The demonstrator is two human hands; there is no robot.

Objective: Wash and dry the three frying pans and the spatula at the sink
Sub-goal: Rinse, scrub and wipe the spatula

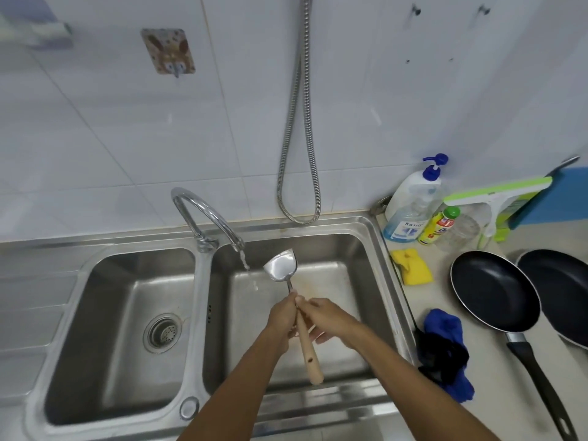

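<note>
A metal spatula (281, 266) with a wooden handle is held over the right basin of the steel sink (378, 249), its blade beside the thin stream running from the tap (203, 214). My left hand (281, 315) grips the handle near its top. My right hand (324, 319) also closes its fingers on the upper handle from the right. Two black frying pans (493, 289) (560, 294) lie on the counter at the right. A third dark handle pokes out behind the green board at the back right.
A blue cloth (445, 338) lies on a dark item by the sink's edge. A yellow sponge (412, 265), a pump soap bottle (410, 205), a yellow bottle (437, 226) and a green squeegee (496, 192) stand at the back right. A shower hose (299, 138) hangs down the wall.
</note>
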